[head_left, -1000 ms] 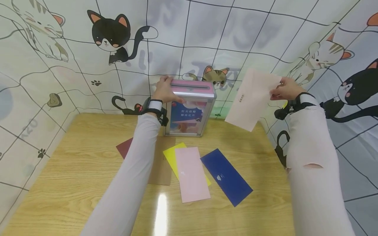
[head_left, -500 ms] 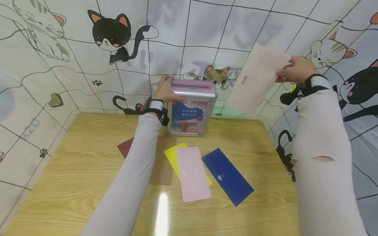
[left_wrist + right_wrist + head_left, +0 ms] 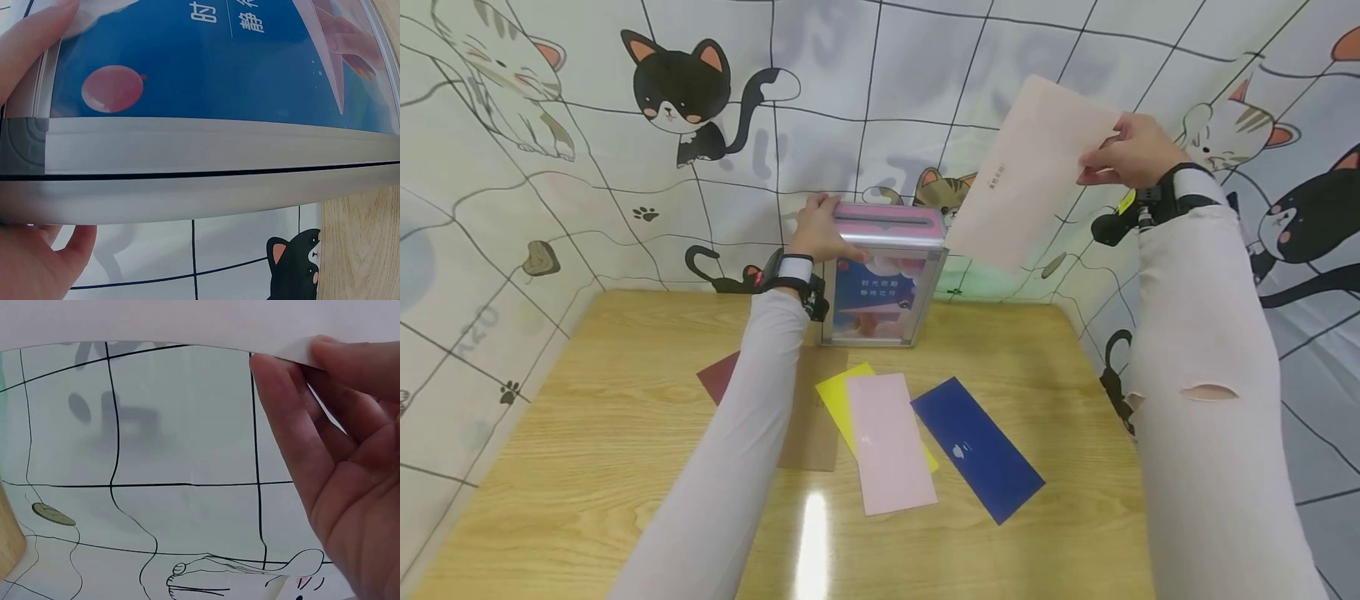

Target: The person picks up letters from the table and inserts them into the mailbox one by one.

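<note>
A silver-framed letter box with a pink slotted top stands upright at the table's back edge. My left hand grips its upper left corner, thumb on the front and fingers behind. In the left wrist view, the box's blue front panel and metal edge fill most of the picture. Off to the right, above the table, my right hand pinches a pale pink envelope by its right edge. The envelope hangs tilted, apart from the slot. Thumb and fingers nip the paper's edge in the right wrist view.
On the table lie a dark red envelope, a brown one partly under my left sleeve, a yellow envelope, a pink envelope over it, and a blue envelope. A cat-printed cloth hangs behind.
My right hand has risen with the pale pink envelope, first rightward, then back left, bringing its lower end near the box. My left hand stays on the box.
</note>
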The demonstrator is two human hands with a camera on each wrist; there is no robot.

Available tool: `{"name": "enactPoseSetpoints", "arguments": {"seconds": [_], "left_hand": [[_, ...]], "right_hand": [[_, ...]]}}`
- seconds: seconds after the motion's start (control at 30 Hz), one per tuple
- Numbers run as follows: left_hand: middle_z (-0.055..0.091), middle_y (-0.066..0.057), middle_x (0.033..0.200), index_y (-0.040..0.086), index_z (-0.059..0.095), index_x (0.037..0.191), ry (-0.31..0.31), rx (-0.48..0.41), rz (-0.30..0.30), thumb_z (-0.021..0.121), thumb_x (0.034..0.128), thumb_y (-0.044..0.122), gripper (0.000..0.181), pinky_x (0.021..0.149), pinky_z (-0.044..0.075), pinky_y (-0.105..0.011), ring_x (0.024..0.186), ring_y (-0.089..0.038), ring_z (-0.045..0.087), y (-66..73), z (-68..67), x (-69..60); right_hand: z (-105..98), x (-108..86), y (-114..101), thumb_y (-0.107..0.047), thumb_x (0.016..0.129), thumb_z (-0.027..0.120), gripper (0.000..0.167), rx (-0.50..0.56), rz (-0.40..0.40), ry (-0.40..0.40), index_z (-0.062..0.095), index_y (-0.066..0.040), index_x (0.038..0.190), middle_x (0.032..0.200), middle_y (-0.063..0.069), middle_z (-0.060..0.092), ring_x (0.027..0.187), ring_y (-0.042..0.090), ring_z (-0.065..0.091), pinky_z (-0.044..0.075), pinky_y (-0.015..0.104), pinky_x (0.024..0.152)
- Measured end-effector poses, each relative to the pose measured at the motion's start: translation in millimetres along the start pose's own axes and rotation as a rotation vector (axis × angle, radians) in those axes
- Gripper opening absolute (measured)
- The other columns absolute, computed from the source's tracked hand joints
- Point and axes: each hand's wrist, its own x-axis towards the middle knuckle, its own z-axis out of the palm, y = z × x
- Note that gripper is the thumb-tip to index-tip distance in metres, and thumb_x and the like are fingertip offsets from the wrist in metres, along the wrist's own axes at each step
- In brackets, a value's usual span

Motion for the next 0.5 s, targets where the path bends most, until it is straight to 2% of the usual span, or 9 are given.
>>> {"name": "enactPoseSetpoints", "arguments": {"seconds": [0.23, 0.5], "left_hand": [[0.010, -0.010, 0.150, 0.014, 0.021, 0.145, 0.000, 0.014, -0.004, 0.083, 0.0560, 0.044, 0.112, 0.102, 0.034, -0.046, 0.135, -0.032, 0.016, 0.5, -3.1, 0.4], [0.010, -0.010, 0.150, 0.013, 0.022, 0.145, 0.000, -0.020, -0.006, 0.084, 0.0544, 0.042, 0.113, 0.103, 0.032, -0.047, 0.134, -0.032, 0.016, 0.9, 0.2, -0.6]], "right_hand": [[11.1, -2.1, -12.6, 0.002, 0.077, 0.067, 0.045, 0.197, -0.047, -0.035, 0.047, -0.012, 0.114, 0.098, 0.003, 0.052, 0.071, 0.016, 0.062, 0.055, 0.025, 0.059], [31.9, 5.3, -15.1, 0.008, 0.075, 0.066, 0.046, 0.328, -0.073, -0.092, 0.048, -0.010, 0.113, 0.098, 0.005, 0.055, 0.074, 0.018, 0.062, 0.056, 0.028, 0.059]]}}
